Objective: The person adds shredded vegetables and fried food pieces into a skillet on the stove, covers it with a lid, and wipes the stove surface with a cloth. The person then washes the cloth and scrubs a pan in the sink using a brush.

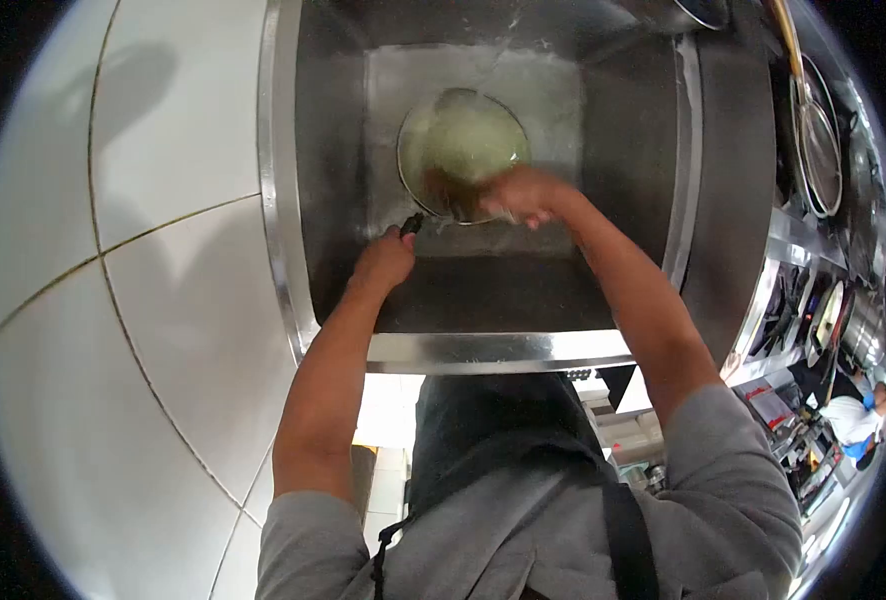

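Observation:
A round pan (399, 150) with a thin rim and a dark handle sits low in the steel sink (473, 290). Cloudy, yellow-green liquid fills its inside, with a few bright glints. My left hand (388, 258) is closed around the handle at the pan's near left. Over the near right part of the rim, my right hand (523, 197) is smeared by motion. A brownish blur lies beside its fingers inside the pan; whether that is a held thing or the hand itself cannot be made out.
White tiles (173, 290) cover the left side. A strainer (818, 150) with a long handle hangs on the right, past the sink's edge. Part of a metal pot (703, 10) shows at the top right. Farther right are shelves of kitchenware and another person (853, 420).

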Available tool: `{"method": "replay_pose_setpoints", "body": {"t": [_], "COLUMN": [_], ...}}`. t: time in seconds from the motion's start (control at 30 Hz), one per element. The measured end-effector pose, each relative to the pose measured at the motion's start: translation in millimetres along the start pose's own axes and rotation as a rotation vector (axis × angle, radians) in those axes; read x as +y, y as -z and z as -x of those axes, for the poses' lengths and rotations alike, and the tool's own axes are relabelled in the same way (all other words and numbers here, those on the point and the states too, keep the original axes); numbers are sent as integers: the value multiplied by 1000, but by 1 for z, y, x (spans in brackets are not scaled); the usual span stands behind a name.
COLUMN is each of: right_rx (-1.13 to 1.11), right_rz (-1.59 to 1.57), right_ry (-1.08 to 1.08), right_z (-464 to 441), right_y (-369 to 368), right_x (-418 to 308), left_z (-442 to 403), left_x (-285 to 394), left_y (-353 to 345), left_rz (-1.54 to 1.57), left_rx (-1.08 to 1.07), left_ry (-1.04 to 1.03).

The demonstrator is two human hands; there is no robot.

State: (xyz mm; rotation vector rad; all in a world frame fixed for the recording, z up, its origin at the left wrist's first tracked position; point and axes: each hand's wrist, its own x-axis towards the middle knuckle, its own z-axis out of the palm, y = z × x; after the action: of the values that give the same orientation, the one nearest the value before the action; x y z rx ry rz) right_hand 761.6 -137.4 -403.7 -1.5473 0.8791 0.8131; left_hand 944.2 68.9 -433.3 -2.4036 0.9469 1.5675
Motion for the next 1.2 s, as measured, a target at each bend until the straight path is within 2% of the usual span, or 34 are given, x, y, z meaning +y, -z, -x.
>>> {"method": "replay_pose_setpoints", "body": {"t": [0.07,0.13,0.23,0.27,0.37,0.4,0.47,0.5,0.53,0.6,0.67,0.77,0.87,0.97,1.07,1.13,1.2], "right_rx": [245,128,-43,-96,63,161,-35,-129,-80,-143,-135,201,95,132,328,271,132], "right_rz": [-218,-39,121,153,-379,-942,-905,-882,-676,-268,616,970,945,646,113,729,715], "right_ry": [-107,-43,68,115,120,127,36,-13,-135,-209,-382,-302,92,242,61,348,204], "right_z": [-32,-27,18,26,-16,-34,-30,-26,1,14,-26,33,28,17,-6,-56,-28], "right_y": [6,-1,-7,-6,6,-10,-12,-13,-8,27,70,69,28,-2,12,-13,-17], "right_x": [5,-3,2,5,11,10,15,18,15,41,71,10,29,-3,-42,22,31], "left_z": [-3,-21,-12,-17,-35,-39,-34,-34,-31,-33,-31,-25,-28,-29,-33,-33,-34], "left_x": [5,-16,-7,-14,-28,-30,-29,-29,-28,-28,-22,-10,-17,-21,-18,-20,-22], "left_y": [-6,-22,-4,-8,-30,-32,-27,-24,-23,-24,-23,-16,-18,-19,-19,-19,-20], "left_rz": [14,-57,-53,-61,-81,-69,-55,-47,-32,-89,-100,-82,-117,-89,-92,-94,-97], "left_rx": [17,78,-36,-9,53,75,84,73,60,37,27,34,24,-10,-7,1,3], "left_ry": [-11,-46,-26,-47,-91,-77,-62,-66,-69,-73,-58,-29,-34,-14,-10,-2,-25]}}
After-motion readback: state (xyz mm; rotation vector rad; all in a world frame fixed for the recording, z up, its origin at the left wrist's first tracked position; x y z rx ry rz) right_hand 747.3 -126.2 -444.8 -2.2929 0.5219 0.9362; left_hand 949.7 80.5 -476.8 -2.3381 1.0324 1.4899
